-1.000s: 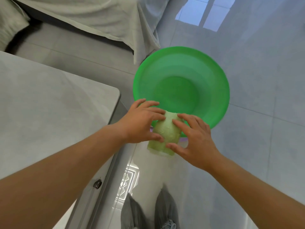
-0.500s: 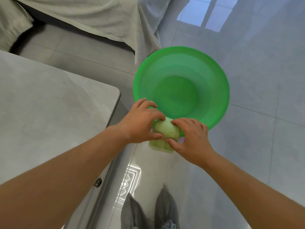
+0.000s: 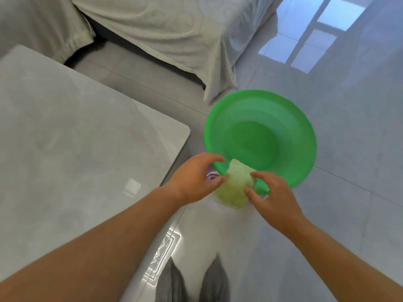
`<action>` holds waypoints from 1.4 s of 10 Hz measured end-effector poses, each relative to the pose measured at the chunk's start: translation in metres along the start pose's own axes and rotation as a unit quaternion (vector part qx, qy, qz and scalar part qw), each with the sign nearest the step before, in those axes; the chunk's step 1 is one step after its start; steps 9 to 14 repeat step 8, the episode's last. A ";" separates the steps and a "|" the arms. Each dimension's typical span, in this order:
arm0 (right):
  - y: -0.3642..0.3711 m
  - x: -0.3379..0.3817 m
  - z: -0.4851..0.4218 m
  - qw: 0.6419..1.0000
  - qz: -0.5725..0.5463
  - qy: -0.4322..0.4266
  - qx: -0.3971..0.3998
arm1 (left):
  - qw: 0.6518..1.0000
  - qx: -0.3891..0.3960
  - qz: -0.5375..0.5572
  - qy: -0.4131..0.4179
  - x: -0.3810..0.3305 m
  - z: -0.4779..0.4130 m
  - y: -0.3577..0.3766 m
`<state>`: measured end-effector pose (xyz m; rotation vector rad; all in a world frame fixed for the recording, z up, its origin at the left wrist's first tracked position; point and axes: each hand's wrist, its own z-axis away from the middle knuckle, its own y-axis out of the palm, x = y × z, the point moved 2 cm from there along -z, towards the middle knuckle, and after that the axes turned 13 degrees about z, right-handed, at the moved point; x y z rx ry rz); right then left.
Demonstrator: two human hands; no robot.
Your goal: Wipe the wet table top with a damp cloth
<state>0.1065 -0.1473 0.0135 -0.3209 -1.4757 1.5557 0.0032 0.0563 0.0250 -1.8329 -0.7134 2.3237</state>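
A pale green cloth [image 3: 236, 186] is bunched between both hands, held in the air over the near rim of a green plastic basin [image 3: 261, 136] that stands on the floor. My left hand [image 3: 196, 179] pinches the cloth's left side with thumb and fingertips. My right hand [image 3: 270, 192] grips its right side. The grey table top [image 3: 76, 149] fills the left of the view, its rounded corner just left of my left hand. I cannot tell from here how wet the table is.
A sofa or bed draped in a light cover [image 3: 174, 29] runs along the top, its hem hanging close behind the basin. Glossy grey floor tiles [image 3: 349, 192] spread to the right. My grey shoes [image 3: 192, 282] show at the bottom edge.
The cloth has gone from a tight squeezed roll to a looser, partly opened wad between my hands. My view has shifted so the basin sits further right and lower.
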 end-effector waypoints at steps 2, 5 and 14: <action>0.006 0.016 -0.001 0.997 0.078 -0.005 0.007 | 1.000 0.015 0.010 -0.022 -0.007 0.018 0.025; 0.012 0.011 0.001 0.999 0.047 0.010 -0.021 | 0.997 0.040 -0.036 -0.056 -0.006 0.001 0.037; 0.005 0.012 0.011 0.998 0.020 0.021 -0.051 | 0.998 0.015 -0.005 -0.065 -0.009 -0.004 0.037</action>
